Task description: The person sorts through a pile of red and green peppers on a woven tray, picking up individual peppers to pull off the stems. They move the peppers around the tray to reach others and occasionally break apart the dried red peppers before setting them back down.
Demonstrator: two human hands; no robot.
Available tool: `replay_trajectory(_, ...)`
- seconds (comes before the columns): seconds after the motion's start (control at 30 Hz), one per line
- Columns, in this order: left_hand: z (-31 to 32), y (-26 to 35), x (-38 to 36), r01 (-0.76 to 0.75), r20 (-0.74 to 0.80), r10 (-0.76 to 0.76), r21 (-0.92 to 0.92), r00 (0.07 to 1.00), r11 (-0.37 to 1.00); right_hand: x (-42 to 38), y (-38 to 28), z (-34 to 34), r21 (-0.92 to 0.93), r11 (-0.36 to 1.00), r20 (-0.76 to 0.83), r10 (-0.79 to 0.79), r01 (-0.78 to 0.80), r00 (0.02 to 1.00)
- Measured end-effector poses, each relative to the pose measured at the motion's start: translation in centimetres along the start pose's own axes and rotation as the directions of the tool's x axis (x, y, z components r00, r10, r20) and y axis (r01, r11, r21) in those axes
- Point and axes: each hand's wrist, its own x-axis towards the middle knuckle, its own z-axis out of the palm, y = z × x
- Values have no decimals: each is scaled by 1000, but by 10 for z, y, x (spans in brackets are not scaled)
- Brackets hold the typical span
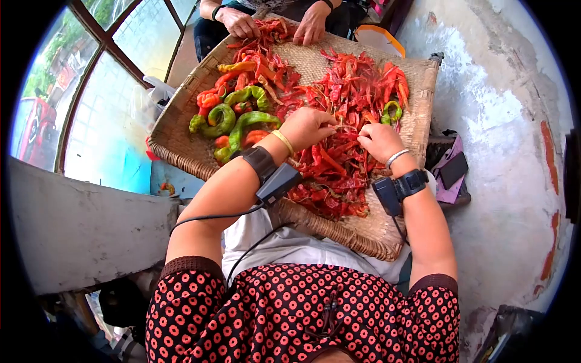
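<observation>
A woven tray [181, 136] with a raised braided rim lies across my lap. Dried red chilies [330, 160] cover its middle and right side, and green peppers [245, 125] lie on the left among orange and red ones. Over the red chilies, my left hand [307, 128] has its fingers pinched together. Just to its right, my right hand [380, 143] is also closed in a pinch. Whatever is between the fingertips of either hand is too small to make out. A single curled green pepper [391, 112] sits beyond my right hand.
Across the tray, another person's two hands [240, 24] [312, 24] touch its far edge and the chilies there. Windows [100, 121] and a low wall [97, 212] stand at left, a rough wall [496, 151] at right. Cables run from my wrist devices.
</observation>
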Motion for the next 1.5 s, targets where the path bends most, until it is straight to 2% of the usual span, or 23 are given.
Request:
replay_trajectory(0.13,-5,8,1,-54,-2,54,-52,999,997,-7,-23,-23,89,989,22,-123,121,992)
replay_trajectory(0.27,-7,14,0,-75,105,105,-254,989,964,-7,-34,-32,123,984,3,-132,130,991)
replay_trajectory(0.33,-10,15,-3,90,223,-15,-331,975,939,-1,-30,-29,111,979,-4,-169,169,986)
replay_trajectory(0.37,-11,15,-4,90,220,-16,-333,975,939,2,-30,-28,202,970,7,-142,137,990)
replay_trajectory(0.43,-22,16,-1,334,281,-227,-431,932,838,12,-22,-17,446,887,-76,-90,115,993)
replay_trajectory(0.47,-27,11,0,326,235,-242,-460,942,826,18,-18,-11,517,849,-194,-4,106,981)
replay_trajectory(0.53,-37,-3,3,289,25,-320,-499,947,817,18,-29,-14,777,620,-111,312,-114,944)
replay_trajectory(0.6,-38,-21,10,173,-262,-526,-750,809,639,26,-21,-3,727,659,-46,327,-193,944)
replay_trajectory(0.67,-40,-41,11,173,-463,-499,-582,733,794,26,-19,13,598,785,60,159,-163,985)
replay_trajectory(0.7,-38,-48,11,260,-470,-506,-494,724,830,26,-15,25,520,854,7,-18,11,1000)
replay_trajectory(0.73,-35,-53,10,343,-473,-508,-394,720,853,19,-30,20,394,919,100,-52,8,994)
replay_trajectory(0.8,-20,-57,8,197,-563,-186,-41,805,980,12,-45,25,122,991,264,-85,54,961)
replay_trajectory(0.87,-13,-30,3,119,-434,-114,-16,894,993,6,-47,36,-143,972,238,-148,185,960)
replay_trajectory(0.93,-8,-12,0,143,-84,-160,-180,984,973,6,-33,42,-116,969,184,-196,220,963)
replay_trajectory(1.0,0,-9,-2,63,59,-50,-253,997,965,9,-22,38,160,952,141,-283,261,949)
replay_trajectory(1.07,2,-9,-6,86,131,-49,-295,990,952,7,-13,28,411,903,138,-201,129,970)
replay_trajectory(1.13,-2,0,-7,176,330,-74,-290,941,941,5,-12,17,543,839,230,-130,-16,965)
replay_trajectory(1.2,-4,5,-8,157,349,-52,-281,936,947,3,-12,16,607,793,245,-114,-60,963)
replay_trajectory(1.27,-5,4,-7,286,376,-148,-344,915,894,2,-13,15,665,740,262,-101,-103,960)
replay_trajectory(1.33,-12,1,-4,316,346,-183,-381,920,869,3,-12,13,735,676,87,-16,-53,996)
replay_trajectory(1.4,-28,2,0,493,358,-361,-420,861,762,7,-6,14,724,689,-64,106,-27,992)
replay_trajectory(1.47,-37,1,4,452,113,-478,-564,871,691,14,7,24,655,749,-265,102,102,959)
replay_trajectory(1.5,-36,-5,9,317,-78,-493,-676,867,665,14,5,22,643,765,-213,124,44,969)
